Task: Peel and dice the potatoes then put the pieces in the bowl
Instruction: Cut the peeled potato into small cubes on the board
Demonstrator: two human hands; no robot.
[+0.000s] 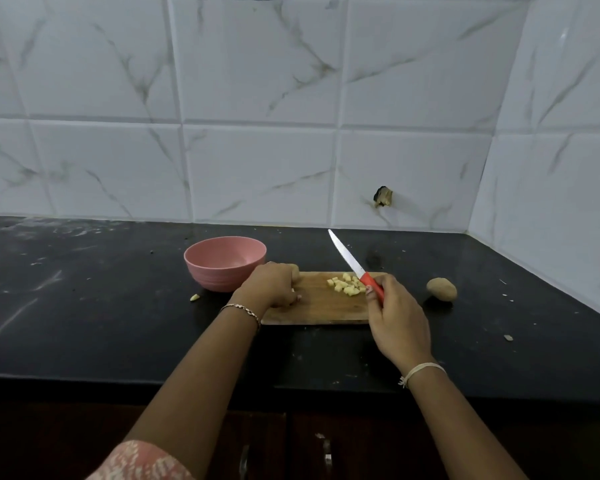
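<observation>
The right hand [395,310] is gripping the red-handled knife [356,267], slim blade pointing away leftward, while the curled left hand [272,285] is hiding its hold.

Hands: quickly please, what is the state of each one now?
Left hand: fingers curled round a potato on the board.
Right hand: grips the knife by its red handle.
</observation>
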